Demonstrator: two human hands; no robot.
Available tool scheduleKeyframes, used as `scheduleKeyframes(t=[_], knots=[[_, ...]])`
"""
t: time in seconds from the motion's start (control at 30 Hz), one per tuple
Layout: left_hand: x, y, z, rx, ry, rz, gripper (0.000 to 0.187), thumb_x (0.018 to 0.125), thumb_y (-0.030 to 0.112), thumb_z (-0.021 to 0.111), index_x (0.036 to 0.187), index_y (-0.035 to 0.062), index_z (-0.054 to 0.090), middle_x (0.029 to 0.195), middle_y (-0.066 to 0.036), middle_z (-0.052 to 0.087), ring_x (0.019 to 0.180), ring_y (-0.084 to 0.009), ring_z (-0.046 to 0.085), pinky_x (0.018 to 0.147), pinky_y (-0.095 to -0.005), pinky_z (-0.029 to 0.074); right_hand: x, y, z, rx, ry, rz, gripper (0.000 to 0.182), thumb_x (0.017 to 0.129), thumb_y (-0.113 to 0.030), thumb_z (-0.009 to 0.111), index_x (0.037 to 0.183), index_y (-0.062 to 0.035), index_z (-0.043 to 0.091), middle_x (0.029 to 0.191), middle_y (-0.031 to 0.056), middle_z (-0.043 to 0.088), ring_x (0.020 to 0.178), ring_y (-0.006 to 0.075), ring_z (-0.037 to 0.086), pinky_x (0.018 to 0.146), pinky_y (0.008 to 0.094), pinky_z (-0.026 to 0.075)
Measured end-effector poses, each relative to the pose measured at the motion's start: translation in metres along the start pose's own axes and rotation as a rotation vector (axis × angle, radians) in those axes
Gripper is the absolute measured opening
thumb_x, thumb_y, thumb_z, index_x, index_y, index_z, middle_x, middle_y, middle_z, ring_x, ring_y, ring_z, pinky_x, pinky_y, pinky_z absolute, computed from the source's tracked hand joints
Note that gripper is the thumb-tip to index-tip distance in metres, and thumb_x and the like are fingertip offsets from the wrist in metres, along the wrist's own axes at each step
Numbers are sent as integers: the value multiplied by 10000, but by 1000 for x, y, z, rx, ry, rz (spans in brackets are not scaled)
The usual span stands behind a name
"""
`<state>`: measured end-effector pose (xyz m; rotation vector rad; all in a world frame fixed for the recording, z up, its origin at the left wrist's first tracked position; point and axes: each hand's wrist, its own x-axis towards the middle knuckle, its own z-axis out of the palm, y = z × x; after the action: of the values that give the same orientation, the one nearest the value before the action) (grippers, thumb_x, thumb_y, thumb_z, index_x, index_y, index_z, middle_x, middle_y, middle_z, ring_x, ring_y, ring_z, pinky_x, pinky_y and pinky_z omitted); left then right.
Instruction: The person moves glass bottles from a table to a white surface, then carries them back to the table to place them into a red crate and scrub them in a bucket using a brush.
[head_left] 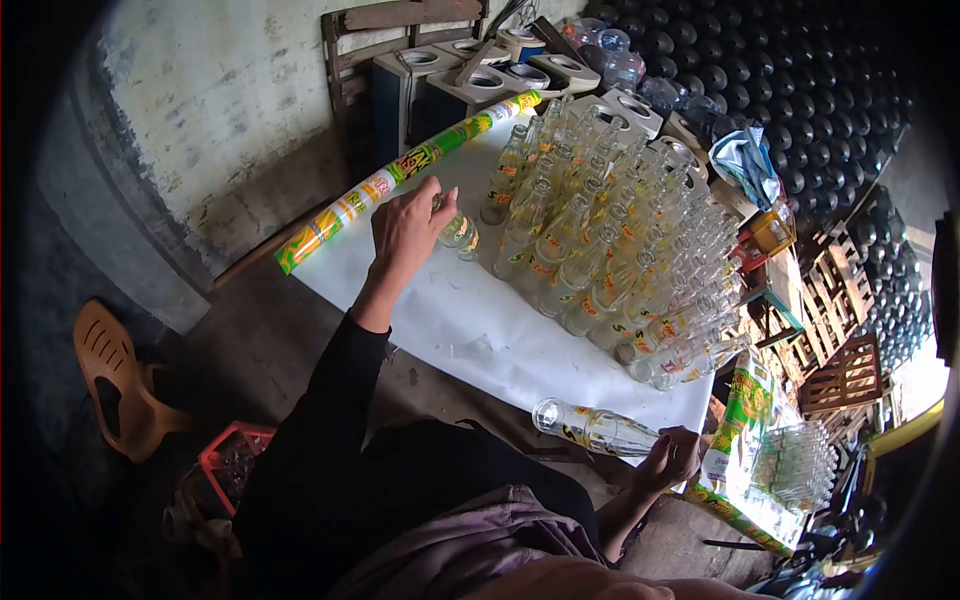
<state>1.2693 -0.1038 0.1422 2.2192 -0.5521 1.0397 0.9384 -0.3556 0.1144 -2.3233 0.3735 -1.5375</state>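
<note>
My left hand (408,222) is closed round the neck of a clear glass bottle (461,238) with a printed label. Its base is at the white tabletop (470,335), left of a dense group of similar glass bottles (590,245), mostly upright. Near the table's front edge, my right hand (675,458) grips a second glass bottle (592,428) by its neck. This one lies nearly level, its round base pointing left, with yellow and red print on its side.
A rolled-up printed edging (400,170) runs along the table's left side. Another table with printed trim (745,400) bears more bottles (795,465) at right. An orange chair (115,390) and a red crate (235,460) stand at left. Dark round containers (760,90) are stacked behind.
</note>
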Motion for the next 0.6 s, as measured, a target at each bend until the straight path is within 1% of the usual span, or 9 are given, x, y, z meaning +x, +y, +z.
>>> scheduleKeyframes(t=[0.03, 0.2, 0.27, 0.3, 0.33, 0.43, 0.5, 0.53, 0.6], knots=[[12, -4, 11, 1, -72, 34, 281, 883, 304, 628, 769, 73, 515, 570, -107, 552, 527, -318, 566, 485, -412, 416, 0, -8, 7, 4, 6, 17, 308, 880, -298, 568, 705, -46, 541, 613, 85, 563, 518, 257, 554, 503, 352, 410], [56, -18, 71, -112, -142, 176, 312, 877, 324, 629, 739, 74, 504, 519, -100, 536, 492, -315, 566, 477, -422, 431, -9, -33, 22, -174, 52, 73, 302, 888, -293, 560, 710, -49, 544, 618, 84, 568, 527, 263, 564, 513, 359, 421], [68, -22, 94, -27, -119, 277, 300, 850, 324, 650, 721, 82, 529, 488, -82, 557, 429, -252, 578, 399, -371, 436, -9, -39, 26, -182, 20, 104, 281, 882, -274, 565, 712, -52, 545, 623, 90, 570, 538, 271, 570, 526, 359, 429], [72, -22, 101, -40, -146, 270, 297, 844, 338, 649, 732, 83, 544, 493, -91, 570, 444, -266, 594, 412, -375, 457, -9, -40, 30, -193, 19, 125, 207, 827, -215, 596, 708, -53, 544, 628, 90, 570, 549, 278, 577, 536, 358, 433], [76, -23, 107, -52, -150, 274, 297, 844, 338, 649, 732, 83, 544, 493, -91, 570, 444, -266, 594, 412, -375, 457, -6, -42, 34, -206, 21, 128, 207, 827, -215, 596, 708, -53, 544, 628, 90, 570, 549, 278, 577, 536, 358, 433], [86, -23, 120, -33, -248, 283, 310, 841, 371, 657, 769, 86, 559, 510, -97, 582, 471, -282, 608, 426, -388, 468, 11, -58, 60, -213, -80, 73, 73, 699, -87, 606, 698, -60, 538, 628, 77, 568, 556, 270, 585, 546, 356, 444], [90, -22, 124, -109, -270, 275, 362, 835, 433, 661, 818, 86, 556, 532, -104, 592, 511, -293, 623, 449, -395, 479, 27, -67, 84, -106, -124, -28, 124, 660, 0, 627, 719, -69, 543, 635, 74, 572, 552, 265, 582, 543, 338, 447], [91, -22, 128, -110, -280, 278, 362, 835, 433, 661, 818, 86, 556, 532, -104, 592, 511, -293, 623, 449, -395, 479, 37, -75, 97, -78, -158, -51, 154, 653, 15, 643, 738, -68, 546, 644, 73, 579, 551, 262, 581, 540, 334, 449], [90, -24, 137, -161, -230, 314, 415, 824, 483, 659, 865, 87, 539, 566, -115, 603, 554, -295, 635, 466, -393, 485, 55, -86, 127, -27, -212, -75, 166, 679, -33, 698, 757, -66, 556, 663, 70, 601, 571, 258, 600, 551, 345, 464]])
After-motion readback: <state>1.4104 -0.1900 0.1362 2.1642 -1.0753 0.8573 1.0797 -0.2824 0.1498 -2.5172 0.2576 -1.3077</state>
